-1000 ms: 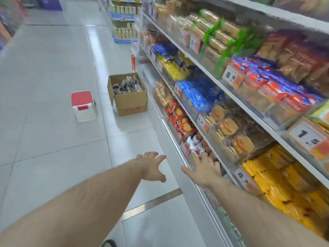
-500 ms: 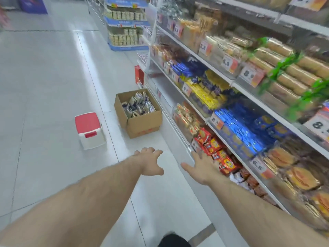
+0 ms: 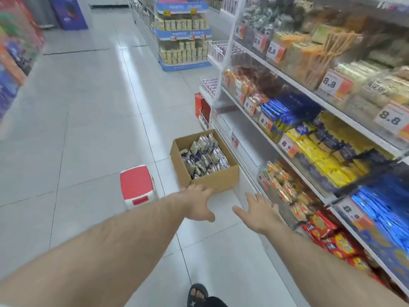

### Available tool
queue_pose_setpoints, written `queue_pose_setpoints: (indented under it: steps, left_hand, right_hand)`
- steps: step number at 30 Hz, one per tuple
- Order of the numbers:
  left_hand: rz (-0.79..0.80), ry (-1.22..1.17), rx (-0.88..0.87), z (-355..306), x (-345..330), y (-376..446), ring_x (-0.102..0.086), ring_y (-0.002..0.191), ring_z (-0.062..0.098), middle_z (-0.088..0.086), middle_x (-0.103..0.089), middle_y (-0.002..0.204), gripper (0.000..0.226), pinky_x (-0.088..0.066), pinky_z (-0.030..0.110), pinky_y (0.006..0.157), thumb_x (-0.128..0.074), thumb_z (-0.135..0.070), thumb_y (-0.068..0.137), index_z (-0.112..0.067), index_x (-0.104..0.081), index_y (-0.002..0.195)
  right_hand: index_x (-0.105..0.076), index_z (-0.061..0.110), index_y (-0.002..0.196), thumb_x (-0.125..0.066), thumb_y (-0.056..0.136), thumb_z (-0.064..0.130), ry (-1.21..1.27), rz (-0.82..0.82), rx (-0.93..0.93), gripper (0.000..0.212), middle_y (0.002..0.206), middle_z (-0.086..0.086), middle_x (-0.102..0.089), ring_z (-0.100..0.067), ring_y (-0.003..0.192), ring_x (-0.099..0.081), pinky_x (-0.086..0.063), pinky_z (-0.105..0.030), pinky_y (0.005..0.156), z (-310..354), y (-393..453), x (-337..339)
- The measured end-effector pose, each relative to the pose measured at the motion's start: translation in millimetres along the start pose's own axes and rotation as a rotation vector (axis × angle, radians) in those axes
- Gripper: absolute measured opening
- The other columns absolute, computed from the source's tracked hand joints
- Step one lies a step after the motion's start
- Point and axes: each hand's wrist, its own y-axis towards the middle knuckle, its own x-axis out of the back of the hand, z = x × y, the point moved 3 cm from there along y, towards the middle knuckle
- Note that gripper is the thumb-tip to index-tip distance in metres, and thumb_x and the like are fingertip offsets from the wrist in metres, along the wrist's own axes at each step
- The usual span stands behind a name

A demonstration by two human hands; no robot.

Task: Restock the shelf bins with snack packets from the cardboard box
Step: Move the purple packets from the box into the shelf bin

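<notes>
I see a shop aisle with a pale tiled floor (image 3: 88, 134). Stocked shelves (image 3: 309, 134) run along my right. The box (image 3: 212, 178) of packets (image 3: 203, 156) sits on the floor against them, a red-topped stool (image 3: 137, 185) just left. My left hand (image 3: 197, 204) and right hand (image 3: 259, 213) reach forward, fingers spread, holding nothing.

The cardboard box (image 3: 204, 168) is plain brown corrugated paper, matt and a little rough. The snack packets (image 3: 203, 156) inside are shiny plastic film – they catch the light. The floor (image 3: 88, 120) is smooth glossy tile with a bright reflection. The stool (image 3: 138, 187) looks like hard plastic, red matt top – white body. The shelf bins (image 3: 287, 191) have clear glossy plastic fronts.
</notes>
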Motion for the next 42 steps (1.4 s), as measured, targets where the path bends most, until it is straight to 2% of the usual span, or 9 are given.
queue_pose_setpoints:
  steps: [5, 13, 19, 22, 27, 33, 38, 42]
  left_hand:
    - [-0.019, -0.003, -0.009, 58.3, 52.2, 63.1, -0.024, 0.143, 0.03, 0.007, -0.03, 0.153, 0.09, -0.029, 0.049, 0.112, -0.06, -0.06, 0.078, -0.029, -0.021, 0.154]
    - [0.003, 0.039, -0.167, 143.3, 113.1, 160.6, -0.024, 0.144, 0.028, 0.005, -0.03, 0.154, 0.083, -0.027, 0.05, 0.113, -0.06, -0.056, 0.081, -0.027, -0.027, 0.15]
    - [0.076, 0.101, -0.297, 218.1, 161.6, 217.7, -0.013, 0.149, 0.027, 0.003, -0.017, 0.162, 0.095, -0.025, 0.051, 0.116, -0.06, -0.06, 0.08, -0.029, -0.013, 0.156]
    - [0.09, 0.153, -0.339, 238.8, 180.7, 253.4, -0.018, 0.147, 0.029, 0.007, -0.021, 0.159, 0.094, -0.025, 0.052, 0.115, -0.063, -0.058, 0.081, -0.03, -0.014, 0.156]
    - [0.191, 0.251, -0.399, 239.4, 197.4, 315.0, -0.014, 0.148, 0.031, 0.008, -0.016, 0.162, 0.091, -0.024, 0.053, 0.117, -0.06, -0.057, 0.084, -0.029, -0.012, 0.157]
    - [0.257, 0.306, -0.381, 207.2, 226.2, 397.5, -0.009, 0.15, 0.03, 0.004, -0.011, 0.164, 0.091, -0.022, 0.056, 0.117, -0.063, -0.051, 0.084, -0.031, -0.012, 0.156]
    - [0.264, 0.31, -0.391, 175.8, 254.2, 453.3, -0.006, 0.151, 0.03, 0.005, -0.007, 0.165, 0.089, -0.021, 0.056, 0.118, -0.061, -0.051, 0.087, -0.029, -0.011, 0.157]
    - [0.322, 0.284, -0.413, 153.6, 257.6, 482.8, 0.0, 0.152, 0.029, 0.005, 0.0, 0.166, 0.09, -0.025, 0.056, 0.117, -0.059, -0.05, 0.087, -0.031, -0.007, 0.158]
  right_hand:
    - [-0.027, 0.024, 0.151, -0.03, 0.092, 0.07, 0.03, 0.005, 0.002, 0.074, 0.156, -0.01, -0.031, -0.032, 0.142, -0.029, -0.021, -0.05, 0.112, 51.5, 72.7, 36.2]
    - [-0.028, 0.025, 0.151, -0.034, 0.092, 0.07, 0.086, -0.047, -0.117, 0.074, 0.154, -0.01, -0.034, -0.031, 0.141, -0.032, -0.022, -0.05, 0.111, 117.7, 175.0, 64.6]
    - [-0.02, 0.024, 0.156, -0.033, 0.092, 0.072, 0.175, -0.062, -0.274, 0.082, 0.161, -0.005, -0.024, -0.026, 0.147, -0.022, -0.018, -0.052, 0.115, 161.8, 226.6, 78.1]
    - [-0.02, 0.024, 0.156, -0.034, 0.09, 0.073, 0.256, -0.075, -0.352, 0.084, 0.162, -0.005, -0.023, -0.026, 0.148, -0.02, -0.018, -0.051, 0.117, 174.6, 253.5, 77.9]
    - [-0.025, 0.026, 0.154, -0.036, 0.091, 0.071, 0.358, -0.122, -0.432, 0.079, 0.161, -0.001, -0.024, -0.025, 0.146, -0.023, -0.019, -0.048, 0.115, 169.4, 298.9, 79.9]
    - [-0.036, 0.025, 0.147, -0.038, 0.093, 0.066, 0.479, -0.106, -0.499, 0.068, 0.153, -0.001, -0.037, -0.025, 0.14, -0.032, -0.024, -0.044, 0.109, 132.3, 371.3, 85.1]
    - [-0.033, 0.024, 0.152, -0.038, 0.093, 0.066, 0.566, -0.087, -0.544, 0.072, 0.159, -0.004, -0.03, -0.027, 0.145, -0.027, -0.021, -0.046, 0.115, 103.6, 417.4, 94.1]
    - [-0.038, 0.024, 0.149, -0.041, 0.093, 0.064, 0.647, -0.114, -0.618, 0.068, 0.16, -0.005, -0.025, -0.027, 0.145, -0.026, -0.022, -0.044, 0.114, 88.2, 438.0, 95.1]
